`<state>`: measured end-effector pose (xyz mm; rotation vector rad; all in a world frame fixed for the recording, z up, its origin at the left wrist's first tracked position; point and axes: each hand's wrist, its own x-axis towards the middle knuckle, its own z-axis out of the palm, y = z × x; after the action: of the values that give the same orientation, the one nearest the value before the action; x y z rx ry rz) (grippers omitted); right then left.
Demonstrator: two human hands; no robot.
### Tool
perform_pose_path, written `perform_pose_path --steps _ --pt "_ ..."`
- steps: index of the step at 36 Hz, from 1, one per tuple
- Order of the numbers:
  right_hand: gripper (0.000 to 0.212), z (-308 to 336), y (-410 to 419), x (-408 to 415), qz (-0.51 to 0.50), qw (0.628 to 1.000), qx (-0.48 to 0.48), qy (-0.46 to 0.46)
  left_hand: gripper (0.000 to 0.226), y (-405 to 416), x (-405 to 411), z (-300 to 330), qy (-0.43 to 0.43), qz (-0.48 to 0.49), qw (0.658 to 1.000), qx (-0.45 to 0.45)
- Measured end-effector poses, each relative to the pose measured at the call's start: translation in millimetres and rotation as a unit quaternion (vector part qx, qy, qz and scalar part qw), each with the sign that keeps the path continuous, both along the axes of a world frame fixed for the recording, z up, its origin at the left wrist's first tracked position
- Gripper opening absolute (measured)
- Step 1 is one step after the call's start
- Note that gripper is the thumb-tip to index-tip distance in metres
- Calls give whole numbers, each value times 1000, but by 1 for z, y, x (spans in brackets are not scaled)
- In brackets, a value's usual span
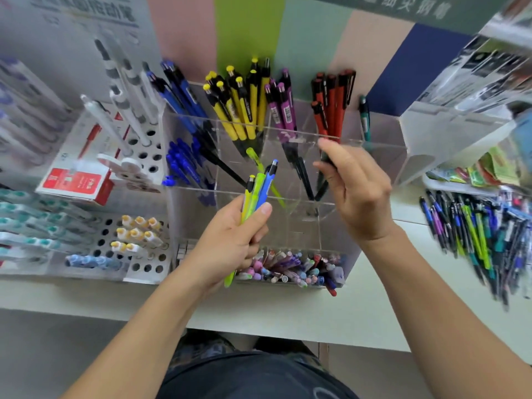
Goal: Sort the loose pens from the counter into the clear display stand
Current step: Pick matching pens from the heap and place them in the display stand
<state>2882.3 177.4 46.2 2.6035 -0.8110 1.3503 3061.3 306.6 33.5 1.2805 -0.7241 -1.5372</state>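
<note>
Seeing both forearms bare, no sleeves, watch or rings on left hand [230, 240] or right hand [359, 191]. Nails short, unpainted. Dark navy top [253, 375] at bottom edge, faint pale print on it.

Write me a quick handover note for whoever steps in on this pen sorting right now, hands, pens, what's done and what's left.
Left hand: grips a bundle of pens, yellow, lime and blue, over the clear display stand.
Right hand: pinches a dark pen, tip down in the stand near the red pens.
Done: blue, yellow, purple and red pens stand grouped by colour in the back compartments.
Left: release the dark pen, place the bundle, then sort the loose pile on the counter to the right.
</note>
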Motion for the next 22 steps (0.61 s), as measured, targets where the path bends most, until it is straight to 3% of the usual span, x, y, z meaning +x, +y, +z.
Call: perform_pose_path --steps 5,9,12,17,19,22 --pt "21 0 6 -9 -34 990 81 110 25 -3 1 4 44 9 999 15" --pt "26 5 21 11 -50 975 200 78 20 -3 1 4 39 0 999 5" --pt "33 13 35 19 -66 952 296 41 21 -4 1 4 -14 6 1000 -8" --pt "20 35 57 21 -118 956 258 -69 10 -5 1 2 -91 31 994 -53" --pt "23 41 65 30 -112 932 333 -90 15 -6 -1 -1 -119 40 989 -82" --pt "31 37 68 48 -99 883 456 -46 8 -6 -5 -1 -272 17 954 -121"
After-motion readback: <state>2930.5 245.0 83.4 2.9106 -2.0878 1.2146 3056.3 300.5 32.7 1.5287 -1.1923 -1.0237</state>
